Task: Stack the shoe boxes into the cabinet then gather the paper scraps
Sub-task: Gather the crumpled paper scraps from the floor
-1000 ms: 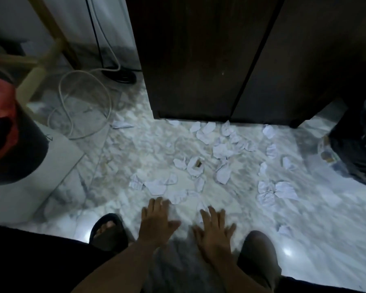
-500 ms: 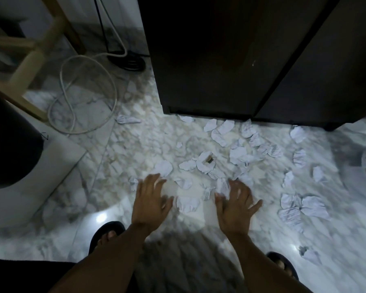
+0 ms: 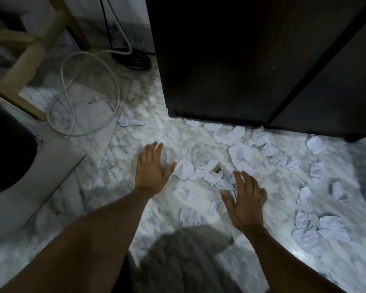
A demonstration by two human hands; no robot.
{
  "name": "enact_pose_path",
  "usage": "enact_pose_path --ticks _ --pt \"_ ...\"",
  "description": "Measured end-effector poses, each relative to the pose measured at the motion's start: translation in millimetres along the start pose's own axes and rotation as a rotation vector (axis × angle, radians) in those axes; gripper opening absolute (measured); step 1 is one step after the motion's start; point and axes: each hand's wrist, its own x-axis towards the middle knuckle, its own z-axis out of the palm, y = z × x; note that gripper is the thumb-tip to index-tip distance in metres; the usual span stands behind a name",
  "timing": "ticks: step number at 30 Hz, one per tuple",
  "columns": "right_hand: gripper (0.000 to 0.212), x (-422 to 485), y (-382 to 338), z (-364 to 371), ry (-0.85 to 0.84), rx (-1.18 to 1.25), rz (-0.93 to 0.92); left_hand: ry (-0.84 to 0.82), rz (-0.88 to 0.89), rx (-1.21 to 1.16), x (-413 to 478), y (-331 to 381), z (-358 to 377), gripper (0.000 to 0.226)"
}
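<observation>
While the left hand (image 3: 151,169) is hovering with fingers spread, holding nothing, scraps (image 3: 185,169) are lying strewn before the cabinet (image 3: 220,60); the right hand (image 3: 246,199), equally spread and empty, is best sweeping inward with it.

Nothing here is showing up sharply enough to be read: no word, number, brand or sign. The paper scraps (image 3: 240,155) lying on the floor (image 3: 106,178) are carrying faint grey lines (print or handwriting, too blurred to tell which), and these are showing most plainly on the lone scrap to the left and on the striped ones to the right. No letter or digit is coming through on any of them.
</observation>
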Motion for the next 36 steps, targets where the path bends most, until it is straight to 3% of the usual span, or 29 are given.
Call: enact_pose_path --ticks 5,9,13,18,21,24,31,34,36 --pt "0.08 -2.2 9.9 8.3 -0.008 -0.063 -0.012 -0.02 -0.221 0.074 68.2 -44.7 -14.2 0.092" --pt "0.082 -1.3 8.0 7.6 -0.01 -0.055 -0.013 -0.168 -0.201 0.132 92.9 -60.2 -18.7 0.096" --pt "0.083 -1.0 6.4 4.1 -0.041 -0.061 -0.003 -0.153 -0.074 0.15 57.8 -39.8 -4.7 0.096" --pt "0.077 -3.1 11.7 -4.3 -0.016 -0.126 -0.155 -0.024 0.293 -0.046 -1.9 6.8 10.3 0.089" --pt "0.075 28.8 24.8 -27.4 0.089 -0.069 -0.107 -0.103 0.461 0.044 -17.0 17.1 12.1 0.114" --pt "0.076 75.5 41.3 -49.4 0.038 -0.033 -0.11 -0.247 0.573 0.17 -26.5 19.1 22.7 0.133" --pt "0.087 135.0 45.5 -54.1 -0.267 -0.056 -0.305 -0.311 0.467 0.182 14.7 28.0 35.3 0.11" --pt "0.086 119.6 34.7 -50.3 -0.301 -0.11 -0.43 -0.255 0.402 0.121 45.2 30.7 32.0 0.094" --pt "0.085 104.3 28.6 -47.5 -0.236 -0.153 -0.505 -0.181 0.404 0.095 58.1 29.2 30.0 0.088"
